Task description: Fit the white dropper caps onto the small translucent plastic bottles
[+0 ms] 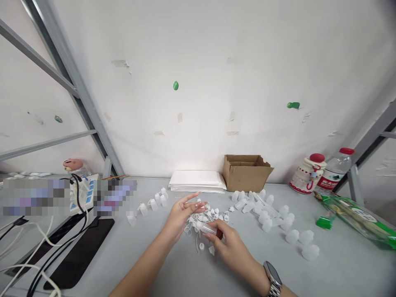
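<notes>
In the head view, a grey table (192,272) is standing against a pale wall (198,82) marked with tape scraps and green patches, and metal bars (74,78) are slanting up at the left. The right hand (227,242), with a watch (272,275) on its wrist, is clamping its fingers around a small clear bottle (208,227) just above the middle of the table. The left hand (182,212) is spreading its fingers apart beside the bottle's white end; I cannot tell whether it is touching it. Under and behind the hands, small white caps (213,213) are lying in a loose pile. Little cloudy bottles (154,203) are standing in a row to the left, and more loose bottles (266,216) are lying scattered to the right. Against the wall, a white stack (198,181) is lying beside an open cardboard box (247,177). A red-topped jug (307,175), a water bottle (335,171) and a green packet (359,218) are sitting at the right; a power strip (83,194), cables (46,237) and a dark slab (82,253) are lying at the left.
</notes>
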Demonstrator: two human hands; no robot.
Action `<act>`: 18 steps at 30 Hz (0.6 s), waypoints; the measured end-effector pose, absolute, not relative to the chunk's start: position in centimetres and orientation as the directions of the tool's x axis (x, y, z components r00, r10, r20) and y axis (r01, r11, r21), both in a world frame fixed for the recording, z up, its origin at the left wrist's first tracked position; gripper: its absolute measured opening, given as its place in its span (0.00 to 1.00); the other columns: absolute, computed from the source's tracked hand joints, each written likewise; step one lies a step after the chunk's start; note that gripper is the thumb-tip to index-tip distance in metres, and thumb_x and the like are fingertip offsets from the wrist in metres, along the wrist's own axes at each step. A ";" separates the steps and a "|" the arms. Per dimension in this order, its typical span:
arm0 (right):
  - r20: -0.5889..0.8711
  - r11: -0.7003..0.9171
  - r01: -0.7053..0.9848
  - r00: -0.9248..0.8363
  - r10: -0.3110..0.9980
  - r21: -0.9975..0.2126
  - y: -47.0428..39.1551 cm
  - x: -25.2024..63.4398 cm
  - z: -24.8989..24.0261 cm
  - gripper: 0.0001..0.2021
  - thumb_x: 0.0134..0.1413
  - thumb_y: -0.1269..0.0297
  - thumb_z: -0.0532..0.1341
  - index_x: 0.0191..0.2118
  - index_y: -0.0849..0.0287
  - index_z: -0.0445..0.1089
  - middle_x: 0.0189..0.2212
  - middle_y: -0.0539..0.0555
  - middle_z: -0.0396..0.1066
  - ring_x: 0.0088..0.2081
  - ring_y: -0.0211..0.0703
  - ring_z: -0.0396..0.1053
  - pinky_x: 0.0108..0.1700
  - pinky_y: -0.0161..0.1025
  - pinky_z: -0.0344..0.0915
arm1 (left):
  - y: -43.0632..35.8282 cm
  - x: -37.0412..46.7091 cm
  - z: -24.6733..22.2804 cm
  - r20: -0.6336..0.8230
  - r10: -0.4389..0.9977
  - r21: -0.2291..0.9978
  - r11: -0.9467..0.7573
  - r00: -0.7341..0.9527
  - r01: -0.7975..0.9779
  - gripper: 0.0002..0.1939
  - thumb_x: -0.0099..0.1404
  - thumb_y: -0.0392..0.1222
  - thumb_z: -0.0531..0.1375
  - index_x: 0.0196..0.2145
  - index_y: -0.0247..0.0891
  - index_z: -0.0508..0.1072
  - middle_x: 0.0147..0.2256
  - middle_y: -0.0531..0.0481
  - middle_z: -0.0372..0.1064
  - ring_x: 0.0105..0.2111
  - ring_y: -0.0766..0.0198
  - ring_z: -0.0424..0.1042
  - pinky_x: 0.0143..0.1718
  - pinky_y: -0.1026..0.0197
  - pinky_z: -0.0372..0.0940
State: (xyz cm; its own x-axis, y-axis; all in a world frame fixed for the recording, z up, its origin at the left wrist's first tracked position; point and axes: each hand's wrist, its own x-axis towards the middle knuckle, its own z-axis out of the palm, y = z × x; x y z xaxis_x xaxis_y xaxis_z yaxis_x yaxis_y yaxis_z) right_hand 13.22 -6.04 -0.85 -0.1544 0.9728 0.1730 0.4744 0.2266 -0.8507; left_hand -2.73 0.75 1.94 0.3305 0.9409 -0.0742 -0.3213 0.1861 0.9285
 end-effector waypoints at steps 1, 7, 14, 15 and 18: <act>0.171 0.225 0.451 -0.156 0.973 -0.864 -6.0 13.1 -0.9 0.07 0.54 0.62 0.55 0.35 0.58 0.66 0.26 0.50 0.67 0.28 0.40 0.63 0.32 0.35 0.59 | 0.8 -2.9 2.0 -0.067 0.948 0.915 0.184 0.313 -0.360 0.23 0.52 0.43 0.64 0.45 0.33 0.67 0.38 0.40 0.73 0.38 0.57 0.73 0.48 0.56 0.59; 0.166 0.172 0.210 -0.049 0.985 -0.962 -5.6 13.3 -1.2 0.13 0.54 0.53 0.54 0.33 0.59 0.65 0.24 0.50 0.65 0.26 0.39 0.62 0.29 0.34 0.61 | 1.0 -3.1 2.3 -0.039 0.932 0.847 0.222 0.360 -0.483 0.19 0.60 0.49 0.56 0.43 0.32 0.70 0.46 0.39 0.68 0.46 0.53 0.68 0.51 0.54 0.57; 0.134 0.143 0.175 -0.065 0.989 -0.974 -5.5 13.2 -1.0 0.14 0.53 0.52 0.55 0.33 0.59 0.65 0.24 0.50 0.66 0.25 0.38 0.62 0.28 0.34 0.61 | 0.8 -2.7 1.8 -0.058 0.941 0.846 0.224 0.334 -0.485 0.14 0.54 0.43 0.63 0.37 0.32 0.73 0.40 0.41 0.72 0.43 0.56 0.70 0.51 0.57 0.58; 0.131 0.141 0.182 -0.066 0.989 -0.973 -5.6 13.1 -1.0 0.14 0.53 0.52 0.55 0.33 0.59 0.64 0.23 0.50 0.66 0.25 0.38 0.62 0.28 0.35 0.61 | 0.8 -2.7 1.7 -0.063 0.947 0.842 0.220 0.315 -0.493 0.13 0.53 0.42 0.64 0.35 0.32 0.74 0.38 0.42 0.73 0.42 0.57 0.71 0.50 0.57 0.59; 0.137 0.148 0.193 -0.072 0.988 -0.970 -5.8 13.1 -0.8 0.14 0.53 0.51 0.55 0.32 0.59 0.64 0.23 0.50 0.65 0.25 0.38 0.62 0.28 0.35 0.61 | 0.8 -2.7 1.6 -0.072 0.954 0.840 0.215 0.291 -0.497 0.11 0.51 0.42 0.65 0.31 0.32 0.74 0.33 0.45 0.74 0.38 0.59 0.72 0.48 0.59 0.61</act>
State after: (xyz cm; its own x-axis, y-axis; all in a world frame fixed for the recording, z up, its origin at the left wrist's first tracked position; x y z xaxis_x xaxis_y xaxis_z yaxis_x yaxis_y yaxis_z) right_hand 13.11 -5.84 -0.75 -0.0721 0.9880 0.1365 0.1928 0.1481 -0.9700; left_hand -2.67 0.82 1.60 0.2913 0.9540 -0.0715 -0.4974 0.2149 0.8405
